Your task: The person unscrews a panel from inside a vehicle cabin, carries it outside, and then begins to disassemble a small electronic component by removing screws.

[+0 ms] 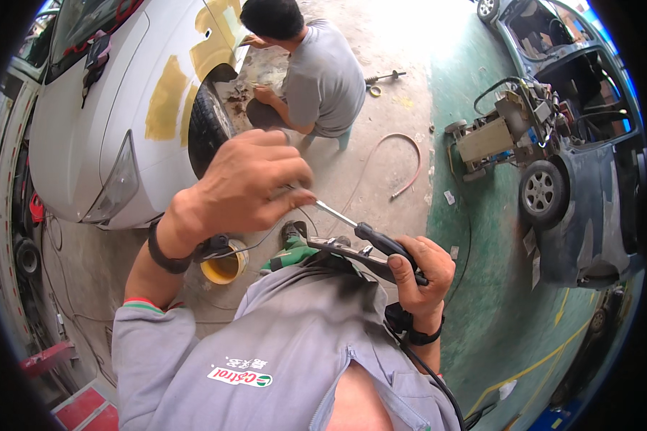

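My left hand (253,183), slightly blurred, has its thumb and curled fingers closed around the far end of a screwdriver's metal shaft (337,213); the tip is hidden, and I cannot tell whether something small is also there. My right hand (423,269) grips the screwdriver's black handle (385,242) together with a long dark curved strip (364,258). Metal clips (365,250) stand on the strip's upper side. The strip lies below the screwdriver, in front of my grey work shirt (280,345). Both wrists wear black bands.
A person (323,75) in grey sits low beside a white car (135,97) with yellowish filler patches. A yellow bucket (242,264) stands below my left forearm. A hose (418,167) lies on the concrete. On the right are a wheeled machine (488,140) and a partly stripped car (587,226).
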### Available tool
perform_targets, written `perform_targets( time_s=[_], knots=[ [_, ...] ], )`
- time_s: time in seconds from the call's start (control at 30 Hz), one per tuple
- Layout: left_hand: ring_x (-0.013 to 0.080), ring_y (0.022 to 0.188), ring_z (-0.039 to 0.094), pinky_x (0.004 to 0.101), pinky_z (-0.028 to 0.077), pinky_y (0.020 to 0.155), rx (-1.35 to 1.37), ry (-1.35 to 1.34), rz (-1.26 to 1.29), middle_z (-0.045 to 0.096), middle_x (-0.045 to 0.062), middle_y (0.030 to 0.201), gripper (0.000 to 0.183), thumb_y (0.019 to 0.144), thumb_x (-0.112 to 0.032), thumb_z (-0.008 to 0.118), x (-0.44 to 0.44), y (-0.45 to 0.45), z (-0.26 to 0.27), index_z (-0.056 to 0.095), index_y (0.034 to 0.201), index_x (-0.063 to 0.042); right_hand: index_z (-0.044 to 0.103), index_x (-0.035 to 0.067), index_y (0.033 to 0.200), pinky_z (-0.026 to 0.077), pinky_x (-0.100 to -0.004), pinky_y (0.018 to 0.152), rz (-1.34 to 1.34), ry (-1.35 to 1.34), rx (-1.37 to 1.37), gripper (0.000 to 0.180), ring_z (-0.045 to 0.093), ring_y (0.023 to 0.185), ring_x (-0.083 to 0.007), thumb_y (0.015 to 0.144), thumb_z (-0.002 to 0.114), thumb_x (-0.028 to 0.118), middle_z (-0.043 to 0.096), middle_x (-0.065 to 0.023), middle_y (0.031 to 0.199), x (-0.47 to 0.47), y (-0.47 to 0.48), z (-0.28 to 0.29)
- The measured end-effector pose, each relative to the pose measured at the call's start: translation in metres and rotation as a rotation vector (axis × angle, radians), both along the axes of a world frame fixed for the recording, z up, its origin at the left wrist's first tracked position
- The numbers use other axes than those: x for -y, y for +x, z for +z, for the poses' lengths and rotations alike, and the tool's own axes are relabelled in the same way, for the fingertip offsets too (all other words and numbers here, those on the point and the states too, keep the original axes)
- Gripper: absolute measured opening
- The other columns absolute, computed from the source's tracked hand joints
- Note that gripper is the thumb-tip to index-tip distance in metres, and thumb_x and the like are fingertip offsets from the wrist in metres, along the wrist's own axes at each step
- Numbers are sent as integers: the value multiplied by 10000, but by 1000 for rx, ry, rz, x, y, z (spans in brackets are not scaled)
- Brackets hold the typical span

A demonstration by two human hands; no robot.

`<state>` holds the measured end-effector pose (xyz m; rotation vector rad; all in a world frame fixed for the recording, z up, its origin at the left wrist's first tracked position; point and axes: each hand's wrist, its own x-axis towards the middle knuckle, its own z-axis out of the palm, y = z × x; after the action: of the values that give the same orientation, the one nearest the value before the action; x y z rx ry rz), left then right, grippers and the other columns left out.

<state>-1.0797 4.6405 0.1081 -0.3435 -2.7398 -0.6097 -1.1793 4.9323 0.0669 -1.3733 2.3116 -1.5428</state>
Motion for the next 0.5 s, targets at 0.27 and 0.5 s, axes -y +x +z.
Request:
perform_targets(
  time_s=[0.27, 0.5],
  knots=[
    [255, 661, 461, 364, 384, 612, 122, 500, 12, 514, 78, 685, 202, 879, -156, 714, -1, 7, -24, 602, 761, -36, 703, -35, 906, 374, -327, 487, -5, -4, 25, 195, 471, 511, -211, 835, 761, 138, 587, -90, 649, 0, -3, 3],
    [271, 644, 461, 374, 367, 580, 169, 572, -43, 473, 97, 665, 238, 883, -154, 713, -19, -2, -26, 581, 738, -19, 693, -30, 905, 387, -319, 501, 17, 33, 46, 195, 507, 527, -215, 873, 730, 159, 589, -92, 654, 1, -2, 0]
  ],
)
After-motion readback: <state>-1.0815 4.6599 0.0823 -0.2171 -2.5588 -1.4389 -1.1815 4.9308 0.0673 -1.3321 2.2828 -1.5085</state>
